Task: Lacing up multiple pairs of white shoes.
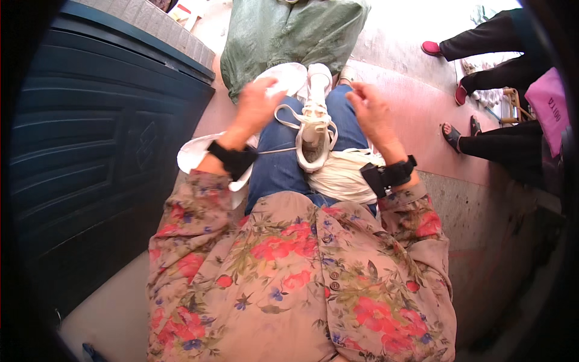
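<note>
One white shoe (313, 136) lying lengthwise over the thighs of blue jeans (274, 172), toe pointing away, opening toward the body. Lace (315, 112) already crossing over the tongue; slack loops at both sides not yet drawn in or tied, so apparently partway through lacing. Left hand (258, 107) just left of the shoe, fingers curled, too blurred to tell whether gripping anything. Right hand (371, 113) apart from the shoe, loosely open, apparently empty. On the right thigh, a bundle of cream laces (344, 179). Beyond, a green sack (295, 39); farther right, other people's dark-trousered legs (491, 36).
</note>
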A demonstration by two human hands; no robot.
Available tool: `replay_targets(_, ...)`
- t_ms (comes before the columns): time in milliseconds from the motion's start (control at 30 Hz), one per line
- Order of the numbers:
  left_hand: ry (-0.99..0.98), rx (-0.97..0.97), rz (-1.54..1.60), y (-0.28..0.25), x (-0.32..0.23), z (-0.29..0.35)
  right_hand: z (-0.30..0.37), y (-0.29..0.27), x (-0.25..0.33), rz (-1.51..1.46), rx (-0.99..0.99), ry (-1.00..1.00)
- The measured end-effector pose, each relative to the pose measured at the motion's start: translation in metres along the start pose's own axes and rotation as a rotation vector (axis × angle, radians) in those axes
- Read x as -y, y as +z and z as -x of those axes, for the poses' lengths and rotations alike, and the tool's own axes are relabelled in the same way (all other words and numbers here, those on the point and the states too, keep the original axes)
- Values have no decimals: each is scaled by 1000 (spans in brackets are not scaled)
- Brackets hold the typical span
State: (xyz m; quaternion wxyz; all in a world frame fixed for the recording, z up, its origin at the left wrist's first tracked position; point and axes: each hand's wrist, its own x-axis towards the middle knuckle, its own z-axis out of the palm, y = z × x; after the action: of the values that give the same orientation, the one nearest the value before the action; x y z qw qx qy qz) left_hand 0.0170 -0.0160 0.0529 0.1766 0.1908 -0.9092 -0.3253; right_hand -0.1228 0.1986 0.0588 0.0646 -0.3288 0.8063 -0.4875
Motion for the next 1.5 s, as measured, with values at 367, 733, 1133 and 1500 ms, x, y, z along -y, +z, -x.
replay_targets(367, -932, -29, -44, -118, 153, 195, 67, -38, -42, 412, 524, -180)
replay_targets(733, -798, -402, 181, -157, 134, 87, -6, -164, 22, -362, -418, -52)
replay_targets(1133, -155, -89, 563, -71, -121, -3, 48, 48, 89, -19, 814, 145)
replay_targets(1500, -1002, -59, 1001, -11, 76, 98, 25, 60, 51, -665, 536, 554)
